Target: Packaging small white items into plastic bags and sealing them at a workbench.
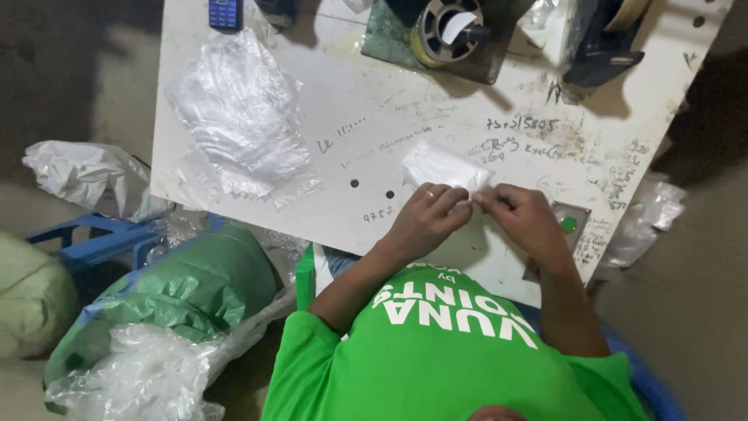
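Note:
A small white packet in clear plastic [440, 166] lies on the white tabletop [467, 93] just beyond my hands. My left hand [427, 217] pinches its near edge, a ring on one finger. My right hand [523, 217] grips the same edge from the right, fingers curled. Both hands meet at the packet's near corner. A green shirt fills the lower part of the head view.
A pile of clear plastic bags [243, 117] lies on the table's left part. A sealing machine with a tape roll [448, 31] stands at the far edge, a blue phone [226, 13] at top left. A green sack [195, 288] and crumpled plastic [136, 374] sit on the floor to the left.

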